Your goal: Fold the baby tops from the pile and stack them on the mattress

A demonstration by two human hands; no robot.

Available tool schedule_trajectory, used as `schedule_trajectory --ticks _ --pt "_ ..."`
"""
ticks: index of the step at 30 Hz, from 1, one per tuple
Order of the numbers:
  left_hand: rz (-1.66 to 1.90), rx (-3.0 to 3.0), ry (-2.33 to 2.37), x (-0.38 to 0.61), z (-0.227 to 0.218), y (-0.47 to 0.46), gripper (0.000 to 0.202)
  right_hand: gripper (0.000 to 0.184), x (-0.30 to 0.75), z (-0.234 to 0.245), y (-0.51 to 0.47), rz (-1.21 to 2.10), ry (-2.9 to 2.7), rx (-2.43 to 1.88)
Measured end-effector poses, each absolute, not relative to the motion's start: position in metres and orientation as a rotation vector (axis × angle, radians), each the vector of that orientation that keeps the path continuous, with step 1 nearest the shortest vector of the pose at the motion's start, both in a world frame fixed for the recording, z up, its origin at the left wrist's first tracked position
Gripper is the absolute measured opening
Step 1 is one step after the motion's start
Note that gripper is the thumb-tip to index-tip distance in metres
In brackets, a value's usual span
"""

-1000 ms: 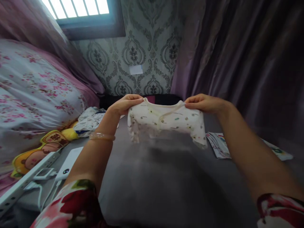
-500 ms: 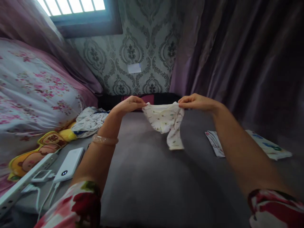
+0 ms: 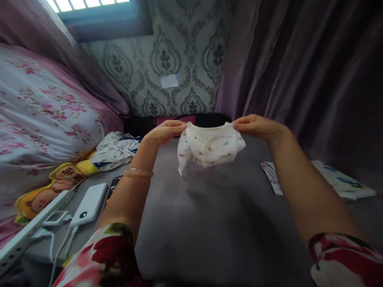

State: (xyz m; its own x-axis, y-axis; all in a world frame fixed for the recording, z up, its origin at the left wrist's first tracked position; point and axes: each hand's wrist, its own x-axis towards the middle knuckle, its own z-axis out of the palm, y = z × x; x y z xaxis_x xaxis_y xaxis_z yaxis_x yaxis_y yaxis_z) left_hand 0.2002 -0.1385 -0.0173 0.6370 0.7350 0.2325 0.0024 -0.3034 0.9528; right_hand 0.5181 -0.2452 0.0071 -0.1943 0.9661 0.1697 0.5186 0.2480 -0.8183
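A small white baby shirt [image 3: 209, 145] with a scattered print hangs in the air above the grey bed surface [image 3: 221, 223]. My left hand [image 3: 167, 130] pinches its upper left corner between thumb and fingers. At the other end of the neckline, my right hand [image 3: 259, 125] grips the upper right corner. The neckline is stretched between both hands, and the lower part swings, slightly blurred. One sleeve dangles on the left side. A pale bangle [image 3: 138, 172] circles my left wrist.
Crumpled printed clothes [image 3: 116, 151] lie at the left, near a yellow plush [image 3: 64, 175]. A white power bank [image 3: 89, 204], a phone [image 3: 115, 185] and a power strip [image 3: 36, 219] with cables sit nearer. Folded clothes [image 3: 344, 181] lie at the right, partly behind my forearm.
My hands have moved a little farther apart, and the baby shirt is spread wider. Its hanging sleeve was on the right before; now one dangles on the left. The view has shifted slightly.
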Motion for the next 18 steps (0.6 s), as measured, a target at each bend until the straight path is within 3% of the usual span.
schedule_trajectory --ticks 6,10,18 --pt "0.878 1.681 0.851 0.220 -0.035 -0.115 0.021 0.026 0.520 -0.011 -0.218 0.583 -1.576 -1.379" --pt "0.984 1.693 0.888 0.229 -0.037 -0.119 0.018 0.027 0.518 -0.016 -0.210 0.296 -1.499 -1.379" --pt "1.481 1.990 1.101 0.249 -0.045 -0.129 0.016 0.028 0.504 -0.026 -0.210 -0.222 -1.461 -1.328"
